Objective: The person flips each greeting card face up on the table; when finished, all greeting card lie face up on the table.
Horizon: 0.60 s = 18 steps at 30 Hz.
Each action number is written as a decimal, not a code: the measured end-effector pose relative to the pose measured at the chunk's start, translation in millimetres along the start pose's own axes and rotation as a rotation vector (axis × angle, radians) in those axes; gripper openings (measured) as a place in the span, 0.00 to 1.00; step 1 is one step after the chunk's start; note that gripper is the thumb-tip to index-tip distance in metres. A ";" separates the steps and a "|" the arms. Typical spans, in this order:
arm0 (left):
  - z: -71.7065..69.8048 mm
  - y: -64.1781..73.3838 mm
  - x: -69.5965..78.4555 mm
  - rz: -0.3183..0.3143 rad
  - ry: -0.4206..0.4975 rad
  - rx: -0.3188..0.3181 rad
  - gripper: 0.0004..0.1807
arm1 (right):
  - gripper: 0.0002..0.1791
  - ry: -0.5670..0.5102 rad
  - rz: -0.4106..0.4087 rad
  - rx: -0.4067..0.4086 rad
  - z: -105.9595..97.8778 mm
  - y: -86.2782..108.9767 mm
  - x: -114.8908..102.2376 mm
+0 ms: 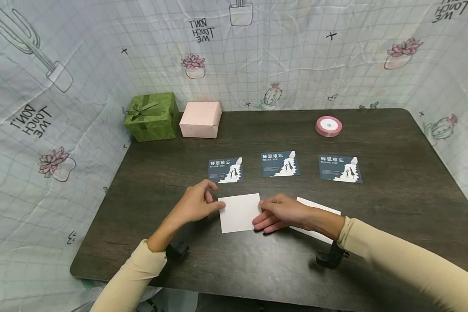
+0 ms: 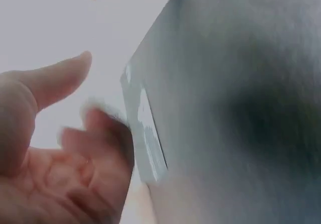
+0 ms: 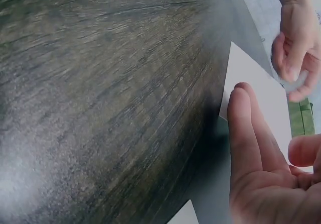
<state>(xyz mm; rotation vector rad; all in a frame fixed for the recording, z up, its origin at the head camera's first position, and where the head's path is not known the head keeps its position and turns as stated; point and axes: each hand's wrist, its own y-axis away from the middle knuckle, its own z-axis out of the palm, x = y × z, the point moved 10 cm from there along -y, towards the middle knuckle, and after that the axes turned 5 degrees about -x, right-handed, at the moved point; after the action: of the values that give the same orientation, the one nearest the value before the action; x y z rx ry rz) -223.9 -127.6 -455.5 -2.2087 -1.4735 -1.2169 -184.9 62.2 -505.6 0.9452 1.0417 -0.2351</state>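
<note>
A blank white card [image 1: 239,213] is raised in front of the person. The right hand [image 1: 277,213] pinches its right edge, thumb on one face and fingers along the other, as the right wrist view shows with the card [image 3: 258,91] beyond the fingertips. At the card's left edge is the left hand [image 1: 196,203], thumb tip overlapping the edge and the other fingers loosely bent away from it. A second white card [image 1: 316,232] lies partly hidden under the right forearm. Three dark blue "THANK YOU" cards, left [image 1: 224,170], middle [image 1: 279,164] and right [image 1: 340,169], lie in a row farther back.
At the back left of the dark table [image 1: 148,173] stand a green gift box [image 1: 154,119] with a bow and a pink box [image 1: 200,121]. A roll of pink ribbon [image 1: 329,126] lies at the back right. A patterned curtain [image 1: 249,56] hangs behind the table.
</note>
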 end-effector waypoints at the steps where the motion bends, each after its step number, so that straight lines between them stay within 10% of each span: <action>1: 0.1 1.3 -6.9 -0.022 0.104 -0.037 0.22 | 0.23 -0.001 -0.008 0.005 -0.6 0.0 -0.6; 8: 39.4 8.8 -34.6 -0.144 0.726 -0.388 0.20 | 0.19 -0.008 -0.060 0.003 -2.3 1.5 -4.2; 12: 38.9 8.9 -37.4 -0.156 0.847 -0.353 0.23 | 0.22 -0.017 -0.087 0.009 -2.6 4.0 -9.8; 18: 12.1 13.6 -19.1 -0.060 0.776 -0.215 0.28 | 0.32 0.069 -0.211 0.076 -6.0 16.0 -37.9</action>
<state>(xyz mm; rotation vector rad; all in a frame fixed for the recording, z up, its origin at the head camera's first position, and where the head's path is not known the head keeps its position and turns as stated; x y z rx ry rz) -209.1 -139.6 -473.8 -1.4866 -1.1129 -2.0134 -199.2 66.9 -466.9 0.9162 1.2041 -0.4221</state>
